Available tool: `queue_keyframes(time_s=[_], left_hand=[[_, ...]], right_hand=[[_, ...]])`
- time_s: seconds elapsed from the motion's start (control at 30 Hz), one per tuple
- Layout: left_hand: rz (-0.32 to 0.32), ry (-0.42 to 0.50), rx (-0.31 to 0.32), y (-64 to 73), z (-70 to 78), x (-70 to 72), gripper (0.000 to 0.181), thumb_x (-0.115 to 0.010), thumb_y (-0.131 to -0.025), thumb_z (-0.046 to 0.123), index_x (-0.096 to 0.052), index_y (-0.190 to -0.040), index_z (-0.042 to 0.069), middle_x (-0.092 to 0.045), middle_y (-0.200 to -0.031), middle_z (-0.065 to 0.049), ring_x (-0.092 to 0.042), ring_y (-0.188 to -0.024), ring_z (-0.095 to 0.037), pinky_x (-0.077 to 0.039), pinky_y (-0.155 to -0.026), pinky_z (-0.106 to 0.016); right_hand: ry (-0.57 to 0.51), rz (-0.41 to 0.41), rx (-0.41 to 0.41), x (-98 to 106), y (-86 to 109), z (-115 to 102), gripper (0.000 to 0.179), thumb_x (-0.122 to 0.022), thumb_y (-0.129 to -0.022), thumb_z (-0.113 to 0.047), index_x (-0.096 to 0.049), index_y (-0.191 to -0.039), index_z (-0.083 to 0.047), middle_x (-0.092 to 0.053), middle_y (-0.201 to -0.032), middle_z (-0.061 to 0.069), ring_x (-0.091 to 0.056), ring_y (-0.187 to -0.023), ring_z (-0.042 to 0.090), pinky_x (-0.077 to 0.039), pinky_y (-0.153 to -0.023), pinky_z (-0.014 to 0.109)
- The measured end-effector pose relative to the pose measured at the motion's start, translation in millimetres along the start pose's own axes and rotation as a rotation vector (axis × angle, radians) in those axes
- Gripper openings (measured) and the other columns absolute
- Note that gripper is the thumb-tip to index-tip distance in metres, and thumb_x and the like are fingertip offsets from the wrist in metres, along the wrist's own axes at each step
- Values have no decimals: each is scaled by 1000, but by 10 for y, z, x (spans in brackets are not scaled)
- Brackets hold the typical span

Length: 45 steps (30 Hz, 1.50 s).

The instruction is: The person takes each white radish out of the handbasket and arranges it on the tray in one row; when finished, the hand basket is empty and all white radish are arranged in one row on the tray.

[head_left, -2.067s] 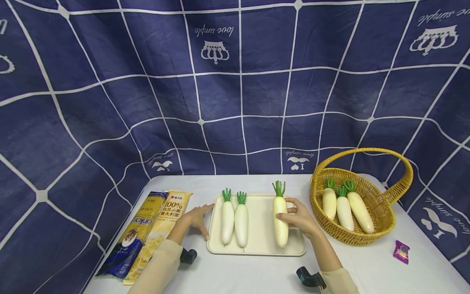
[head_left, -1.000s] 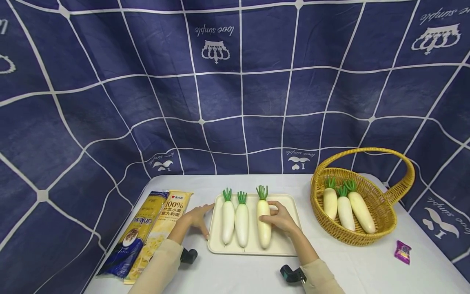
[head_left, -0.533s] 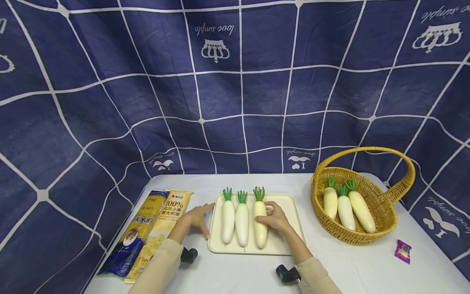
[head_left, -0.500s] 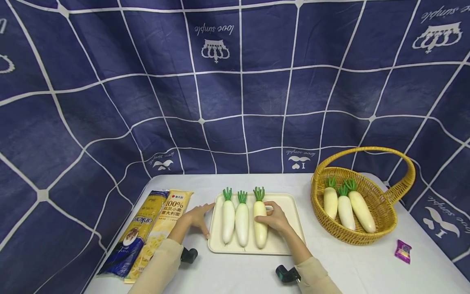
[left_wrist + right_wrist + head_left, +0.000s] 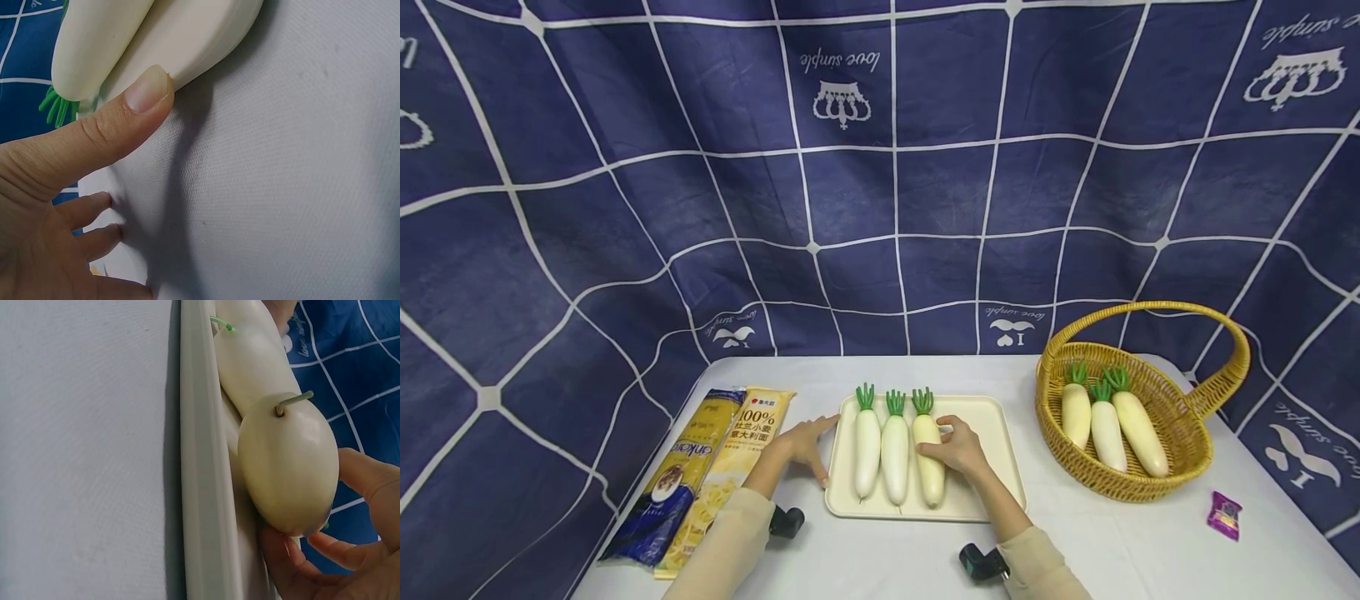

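Observation:
In the head view, three white radishes with green tops lie side by side on a cream tray (image 5: 992,421). My right hand (image 5: 961,450) holds the rightmost radish (image 5: 931,483), thumb on top and fingers around its right side. The right wrist view shows that radish (image 5: 287,462) end-on, low over the tray beside its neighbour. The left radish (image 5: 867,454) and middle radish (image 5: 894,458) lie nearly parallel. At the tray's left edge my left hand (image 5: 805,446) is spread, its thumb (image 5: 147,94) against the rim in the left wrist view.
A wicker basket (image 5: 1086,475) with a tall handle stands at the right, holding three more radishes (image 5: 1138,433). Two pasta packets (image 5: 722,467) lie at the left. A small purple wrapped snack (image 5: 1224,515) sits near the right edge. Blue checked cloth (image 5: 940,192) hangs behind the table.
My right hand has brought its radish leftward across the tray, close beside the middle one, and its leafy end has tipped slightly left. The left hand has stayed at the tray edge.

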<state>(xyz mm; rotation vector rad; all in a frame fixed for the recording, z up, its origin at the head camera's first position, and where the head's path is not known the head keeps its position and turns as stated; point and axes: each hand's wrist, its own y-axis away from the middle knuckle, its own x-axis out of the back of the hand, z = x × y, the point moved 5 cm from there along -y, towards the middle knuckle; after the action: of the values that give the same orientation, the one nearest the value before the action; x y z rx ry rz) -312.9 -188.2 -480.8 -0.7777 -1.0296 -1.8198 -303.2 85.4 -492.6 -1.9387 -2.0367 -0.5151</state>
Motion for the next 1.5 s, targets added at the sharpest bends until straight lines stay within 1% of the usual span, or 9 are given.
queue_keyframes(time_s=[0.17, 0.37, 0.5, 0.7, 0.8, 0.97, 1.13, 1.37, 1.5], left_hand=[[2, 15, 0, 9, -1, 0, 114, -92, -47, 16, -35, -146, 9, -31, -147, -27, -23, -134, -51, -19, -110, -61], [6, 3, -8, 4, -8, -3, 114, -92, -47, 16, -35, -146, 9, -31, -147, -27, -23, -134, -52, -20, -110, -62], [13, -3, -13, -6, -5, -11, 114, -92, -46, 16, -35, -145, 9, -32, -146, -28, -24, -133, -52, -21, -110, -62], [15, -1, -19, -10, -2, -16, 114, -92, -46, 16, -36, -145, 9, -32, -146, -28, -24, -133, -53, -21, -109, -62], [14, -2, -17, -11, -1, -14, 114, -92, -46, 16, -36, -145, 9, -32, -146, -27, -24, -133, -52, -21, -109, -62], [15, -3, -15, -9, 5, -7, 114, -92, -46, 16, -36, -145, 9, -32, -146, -27, -24, -133, -52, -20, -110, -62], [13, -3, -11, -2, 6, -4, 114, -92, -46, 16, -35, -145, 9, -31, -147, -27, -23, -133, -52, -20, -110, -62], [11, -13, -11, 16, 22, 4, 114, -93, -46, 16, -36, -145, 9, -32, -146, -27, -24, -133, -52, -20, -110, -62], [11, -13, -12, 10, 21, 3, 114, -93, -47, 16, -36, -145, 9, -32, -146, -27, -24, -133, -52, -20, -110, -62]], right_hand=[[26, -9, 0, -9, 20, 8, 67, -81, -67, -21, -52, -120, 9, -64, -85, 17, -61, -69, 22, -54, -55, 29], [-47, -75, -25, -62, 33, 26, 71, -80, -70, -19, -47, -127, 7, -63, -82, 16, -60, -55, 18, -56, -48, 31], [-66, -96, -34, -75, 35, 20, 72, -80, -71, -19, -46, -130, 6, -60, -84, 16, -59, -57, 17, -57, -50, 31], [-68, -120, -35, -93, 57, 20, 72, -80, -71, -18, -45, -130, 6, -60, -83, 16, -59, -53, 17, -56, -48, 31], [-88, -131, -56, -99, 69, 28, 72, -80, -71, -18, -46, -129, 7, -60, -83, 16, -60, -53, 17, -57, -49, 32], [-111, -150, -68, -77, 88, 14, 68, -78, -74, -15, -47, -127, 13, -59, -87, 17, -61, -53, 17, -58, -50, 32], [-149, -202, -82, -39, 97, 4, 62, -74, -77, -10, -46, -126, 16, -56, -88, 17, -60, -54, 16, -59, -51, 33], [-195, -260, -94, -10, 83, 30, 60, -72, -78, -8, -46, -126, 18, -62, -90, 19, -66, -65, 18, -60, -58, 36], [-207, -269, -101, -2, 86, 27, 60, -73, -78, -8, -46, -126, 17, -63, -90, 20, -67, -64, 19, -60, -58, 37]])
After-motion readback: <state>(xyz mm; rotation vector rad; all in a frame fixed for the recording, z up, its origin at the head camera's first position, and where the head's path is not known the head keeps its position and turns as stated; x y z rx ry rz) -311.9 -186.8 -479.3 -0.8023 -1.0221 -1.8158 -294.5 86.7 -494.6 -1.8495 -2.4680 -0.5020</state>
